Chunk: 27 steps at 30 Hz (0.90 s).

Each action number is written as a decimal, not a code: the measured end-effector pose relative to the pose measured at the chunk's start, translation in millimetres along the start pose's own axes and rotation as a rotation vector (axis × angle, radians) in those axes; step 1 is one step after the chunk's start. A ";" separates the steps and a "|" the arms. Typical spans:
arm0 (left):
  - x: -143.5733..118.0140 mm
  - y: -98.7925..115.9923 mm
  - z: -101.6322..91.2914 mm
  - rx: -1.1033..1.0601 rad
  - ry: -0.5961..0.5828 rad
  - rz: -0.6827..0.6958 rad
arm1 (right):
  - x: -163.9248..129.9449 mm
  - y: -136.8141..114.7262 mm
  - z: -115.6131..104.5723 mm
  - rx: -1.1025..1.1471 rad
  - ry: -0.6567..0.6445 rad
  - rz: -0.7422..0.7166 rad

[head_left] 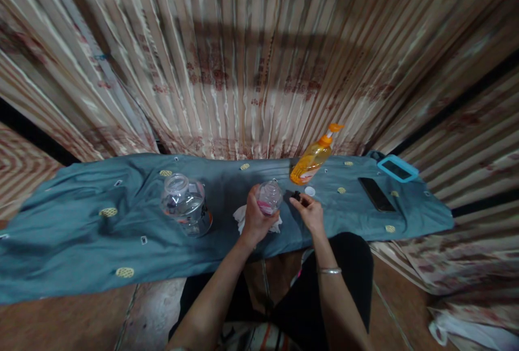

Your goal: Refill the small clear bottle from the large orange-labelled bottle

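Note:
My left hand (253, 220) is wrapped round a clear plastic bottle (270, 195) with a patch of pink on it. A crumpled white tissue (240, 218) lies on the cloth beneath that hand. My right hand (311, 213) pinches a small black piece (297, 196) between thumb and fingers, a little to the right of the bottle. It looks like a cap or nozzle, but its exact kind is too small to tell. Just beyond the right fingers lies a round white disc (310, 191).
A blue-green patterned cloth (138, 210) covers the narrow table. On the left stands a large clear jar (187, 207). An orange pump bottle (312, 161) is behind my right hand. To the right lie a black phone (376, 194) and a blue-framed device (398, 168). Striped curtains (243, 70) hang behind.

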<state>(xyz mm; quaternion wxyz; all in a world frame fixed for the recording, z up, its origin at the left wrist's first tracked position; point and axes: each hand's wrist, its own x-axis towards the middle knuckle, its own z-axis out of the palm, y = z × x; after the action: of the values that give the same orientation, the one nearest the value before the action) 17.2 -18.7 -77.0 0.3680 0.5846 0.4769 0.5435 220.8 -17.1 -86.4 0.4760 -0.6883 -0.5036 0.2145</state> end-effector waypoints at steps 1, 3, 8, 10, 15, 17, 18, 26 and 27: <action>0.4 0.1 -0.6 -0.002 -0.008 -0.002 | -5.2 12.1 0.8 -0.058 -0.013 0.026; 1.0 0.5 -2.1 0.000 -0.023 -0.003 | -14.9 29.0 4.2 -0.142 -0.007 0.037; 0.5 0.8 -7.3 0.028 -0.040 -0.015 | -28.6 34.1 13.3 -0.178 0.061 -0.060; -0.3 0.2 -9.1 0.023 -0.051 -0.027 | -35.6 27.7 12.4 -0.135 0.086 -0.117; -1.3 -0.3 -10.4 -0.058 -0.097 -0.047 | -66.3 13.4 1.8 0.029 0.046 -0.212; -1.3 0.7 -10.4 -0.078 -0.098 -0.049 | -78.2 11.6 -2.1 0.078 0.026 -0.201; -1.2 1.5 -10.4 -0.083 -0.100 -0.050 | -83.1 11.3 -3.7 0.098 0.022 -0.188; -4.8 5.4 -15.7 -0.057 -0.091 -0.015 | -106.8 10.4 -14.8 0.188 0.016 -0.085; -9.0 5.7 -19.8 -0.041 -0.084 -0.009 | -109.5 10.3 -16.2 0.196 0.018 -0.075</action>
<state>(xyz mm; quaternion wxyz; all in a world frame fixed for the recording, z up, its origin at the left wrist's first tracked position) -1.1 -30.7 -71.4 0.4020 0.5971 0.4525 0.5263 194.5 -122.9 -108.1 0.5531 -0.6211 -0.5015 0.2385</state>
